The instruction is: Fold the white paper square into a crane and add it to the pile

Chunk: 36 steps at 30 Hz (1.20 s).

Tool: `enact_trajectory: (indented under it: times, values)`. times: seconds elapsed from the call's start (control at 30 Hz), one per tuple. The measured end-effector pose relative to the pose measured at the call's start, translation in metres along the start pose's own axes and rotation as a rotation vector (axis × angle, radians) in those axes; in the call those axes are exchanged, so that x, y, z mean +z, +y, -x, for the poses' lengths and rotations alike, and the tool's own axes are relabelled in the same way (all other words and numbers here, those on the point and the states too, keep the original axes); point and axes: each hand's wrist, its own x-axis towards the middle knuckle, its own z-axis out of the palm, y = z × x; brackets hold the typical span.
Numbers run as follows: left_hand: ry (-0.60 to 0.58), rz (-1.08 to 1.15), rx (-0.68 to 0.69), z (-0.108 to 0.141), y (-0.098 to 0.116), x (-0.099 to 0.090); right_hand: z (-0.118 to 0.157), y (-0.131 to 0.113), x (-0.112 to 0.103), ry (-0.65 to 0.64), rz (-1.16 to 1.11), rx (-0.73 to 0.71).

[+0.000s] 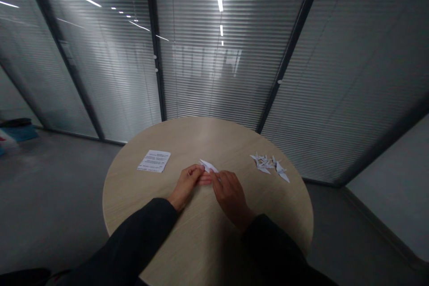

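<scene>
Over the middle of the round table, a small white folded paper (208,166) is held between both hands. My left hand (189,183) is closed on its left side, with thumb and fingers pinching it. My right hand (231,192) grips its right end between thumb and fingers, and the knuckles face up. The paper has a narrow pointed shape; its lower part is hidden by the fingers. To the right lie several white folded paper cranes (263,162) in a loose cluster. One more crane (280,170) lies at the cluster's right side.
A stack of printed paper sheets (154,161) lies on the left of the round wooden table (201,136). Glass partitions with blinds (214,85) stand just behind the table. Blue bins (20,130) sit on the floor at the far left.
</scene>
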Motion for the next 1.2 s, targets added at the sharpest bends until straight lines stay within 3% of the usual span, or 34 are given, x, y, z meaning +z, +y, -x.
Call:
enact_trajectory:
  times: [0.13,0.37,0.5,0.63,0.8,1.2]
  values:
    - [0.003,-0.053,0.058,0.0,0.004,0.001,-0.002,-0.003,0.002,-0.016,-0.044,0.033]
    - [0.037,-0.326,0.196,-0.011,-0.005,-0.011,-0.004,-0.002,0.004,0.115,-0.495,0.33]
    - [-0.058,-0.547,0.287,-0.009,-0.008,-0.013,-0.004,0.004,0.009,0.15,-0.649,0.558]
    - [-0.132,-0.711,0.398,-0.003,-0.005,-0.01,-0.004,0.009,0.014,0.049,-0.905,0.765]
    - [-0.204,-0.792,0.477,-0.002,-0.005,-0.009,-0.008,0.014,0.009,-0.048,-1.11,0.824]
    - [-0.158,-0.848,0.566,-0.007,-0.014,-0.018,-0.01,0.018,0.003,-0.052,-1.027,0.89]
